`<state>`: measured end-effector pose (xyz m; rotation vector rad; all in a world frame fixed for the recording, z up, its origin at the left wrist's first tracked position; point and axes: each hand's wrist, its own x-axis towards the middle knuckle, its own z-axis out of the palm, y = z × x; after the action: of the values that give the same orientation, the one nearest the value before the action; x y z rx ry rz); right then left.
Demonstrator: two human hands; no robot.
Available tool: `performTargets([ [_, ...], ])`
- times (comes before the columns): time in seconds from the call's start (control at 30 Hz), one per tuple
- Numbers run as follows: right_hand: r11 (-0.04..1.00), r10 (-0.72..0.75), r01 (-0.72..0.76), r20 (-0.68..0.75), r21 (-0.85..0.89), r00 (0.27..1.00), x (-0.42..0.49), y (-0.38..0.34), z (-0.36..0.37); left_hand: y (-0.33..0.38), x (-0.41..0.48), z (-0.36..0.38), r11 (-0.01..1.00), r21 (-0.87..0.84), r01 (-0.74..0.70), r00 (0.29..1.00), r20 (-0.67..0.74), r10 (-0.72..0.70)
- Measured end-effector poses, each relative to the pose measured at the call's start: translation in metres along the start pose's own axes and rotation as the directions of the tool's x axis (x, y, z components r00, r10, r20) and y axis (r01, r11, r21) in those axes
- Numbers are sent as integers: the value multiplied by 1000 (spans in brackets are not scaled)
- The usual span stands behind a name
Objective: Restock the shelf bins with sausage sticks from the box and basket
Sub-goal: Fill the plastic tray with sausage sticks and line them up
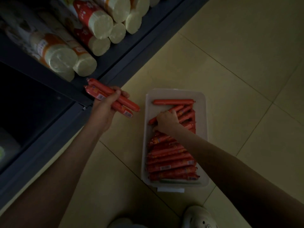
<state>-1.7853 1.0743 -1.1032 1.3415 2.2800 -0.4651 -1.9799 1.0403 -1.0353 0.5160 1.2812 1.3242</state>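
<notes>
Stacked mostly crosswise in the white basket (202, 99) on the floor: red sausage sticks (171, 160), heaped thick at the near end, thinner and jumbled at the far end, plus a lone stick (173, 102) flat along the far wall; probably drawn down from the far end first, hence the bare patch of basket bottom there.

Reaching into that far end: the right hand (167, 120), fingers curled down over an angled stick (152, 120) and apparently clamped round it; likely a pick to add to the load.

Held up left of the basket, above the floor: a bundle (128, 104) of several sticks, laid parallel in the left hand (107, 106), fingers and thumb wrapped round the middle; gripped mid-length presumably to stop the smooth casings fanning out, and gathered to save trips to the shelf bins; no bin for the sticks identifiable here.

On the sticks: small white barcode-like stickers and yellowish print; too small and dim to read.

Beyond the bundle: the dark shelf (125, 51), loaded with pale rolls (100, 24) lying on their sides, round ends outward, in red or orange printed wrappers; print illegible, no brand to be made out.

Below: pale floor tiles (230, 63); a white shoe (199, 218) at the near edge.
</notes>
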Motion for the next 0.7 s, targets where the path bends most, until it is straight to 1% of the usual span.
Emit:
performTargets([
  [0.13,987,91,-89,-11,134,996,2,-8,8,11,-7,-7,991,134,10,999,33,-14],
  [0.2,985,88,-85,-14,153,996,1,-10,10,12,-10,-7,981,196,10,999,48,-20],
  [0.3,981,49,-38,-54,191,997,-3,-7,7,13,-14,-6,975,223,15,998,63,-30],
  [0.37,963,11,27,-138,269,990,-11,-5,-4,14,-16,-5,974,226,18,996,78,-37],
  [0.43,890,31,105,-289,443,957,-19,4,-21,12,-18,-2,971,235,36,996,68,-54],
  [0.47,837,88,138,-378,530,922,-25,12,-34,10,-18,0,970,238,53,997,49,-67],
  [0.5,791,160,151,-438,593,885,-31,22,-49,8,-17,3,969,233,78,996,19,-85],
  [0.53,760,220,146,-462,634,859,-38,33,-62,5,-17,6,969,224,107,994,-19,-106],
  [0.57,737,259,139,-466,661,846,-42,46,-73,3,-16,10,965,226,130,991,-54,-121],
  [0.6,712,268,141,-452,687,851,-46,59,-79,0,-14,13,958,249,142,989,-84,-124],
  [0.67,687,187,166,-393,707,900,-48,80,-76,-4,-10,22,933,325,152,985,-126,-116],
  [0.7,737,123,158,-361,657,924,-47,88,-68,-6,-7,26,920,361,154,984,-138,-111],
])
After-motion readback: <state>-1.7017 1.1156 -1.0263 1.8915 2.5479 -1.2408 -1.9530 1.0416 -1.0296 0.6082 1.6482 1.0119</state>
